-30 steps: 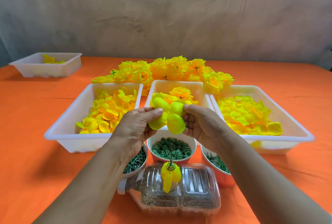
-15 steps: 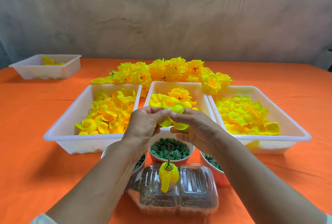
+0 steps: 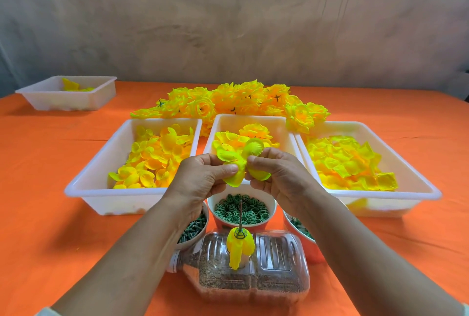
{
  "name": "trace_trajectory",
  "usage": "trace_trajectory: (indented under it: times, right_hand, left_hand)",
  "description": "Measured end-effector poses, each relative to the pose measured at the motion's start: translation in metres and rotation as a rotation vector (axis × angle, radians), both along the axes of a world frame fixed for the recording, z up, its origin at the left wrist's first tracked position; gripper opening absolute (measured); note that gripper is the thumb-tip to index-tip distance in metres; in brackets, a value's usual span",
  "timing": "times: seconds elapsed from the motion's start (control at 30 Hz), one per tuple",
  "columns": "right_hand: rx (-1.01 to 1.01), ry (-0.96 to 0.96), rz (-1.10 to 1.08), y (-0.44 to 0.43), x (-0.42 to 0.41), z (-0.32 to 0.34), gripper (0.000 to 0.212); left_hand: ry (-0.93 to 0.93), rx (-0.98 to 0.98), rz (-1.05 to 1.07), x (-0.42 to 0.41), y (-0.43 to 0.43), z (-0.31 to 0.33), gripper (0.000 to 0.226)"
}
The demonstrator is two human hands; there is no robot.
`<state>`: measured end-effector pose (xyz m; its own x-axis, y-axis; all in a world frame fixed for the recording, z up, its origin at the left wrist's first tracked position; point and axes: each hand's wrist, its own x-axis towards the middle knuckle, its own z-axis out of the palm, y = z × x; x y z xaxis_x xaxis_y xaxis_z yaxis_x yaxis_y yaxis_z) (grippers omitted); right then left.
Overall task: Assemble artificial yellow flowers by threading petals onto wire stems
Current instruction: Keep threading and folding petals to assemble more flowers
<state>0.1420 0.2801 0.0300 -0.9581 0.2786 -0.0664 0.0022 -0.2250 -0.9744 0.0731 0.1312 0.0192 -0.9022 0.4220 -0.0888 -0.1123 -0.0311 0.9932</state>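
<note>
Both hands are up together over the near end of the middle tray (image 3: 286, 122). The left hand (image 3: 203, 178) and right hand (image 3: 281, 176) each pinch the same petal piece (image 3: 240, 166) between thumb and fingers, thumbs almost touching. The piece is off the table, right above the cup of green rings (image 3: 241, 210).

Just near of that cup a clear bottle (image 3: 276, 265) lies on its side, with a wire (image 3: 240, 214) sticking straight up out of it. A yellow bud (image 3: 239, 247) already sits low on the wire. The hands aren't touching the wire.

The left tray (image 3: 101, 188) and right tray (image 3: 406, 196) hold loose petals. Finished flowers (image 3: 241, 100) are piled behind the trays on the orange cloth (image 3: 38, 188), and a small tray (image 3: 45, 100) sits far left.
</note>
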Motion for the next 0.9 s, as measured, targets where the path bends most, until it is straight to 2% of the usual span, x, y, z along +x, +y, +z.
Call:
trace_trajectory:
  times: [0.13, 0.33, 0.47, 0.63, 0.9]
  right_hand:
    - [-0.001, 0.009, -0.008, -0.001, 0.001, 0.002, 0.006]
    - [-0.029, 0.017, -0.01, -0.003, 0.0, 0.004, 0.008]
    - [-0.002, 0.016, 0.004, -0.005, 0.002, 0.007, 0.01]
    - [-0.042, 0.078, 0.02, -0.011, 0.006, 0.02, 0.013]
    - [-0.064, 0.211, 0.087, -0.024, 0.023, 0.054, 0.023]
  left_hand:
    - [0.044, -0.018, 0.018, 0.001, 0.001, -0.001, 0.009]
    - [-0.053, 0.016, 0.006, 0.004, -0.001, 0.003, 0.006]
    - [-0.117, 0.03, -0.07, 0.006, -0.004, 0.012, 0.022]
    - [-0.109, 0.033, -0.058, 0.006, -0.005, 0.027, 0.008]
    - [-0.03, 0.123, -0.147, 0.023, -0.019, 0.066, 0.016]
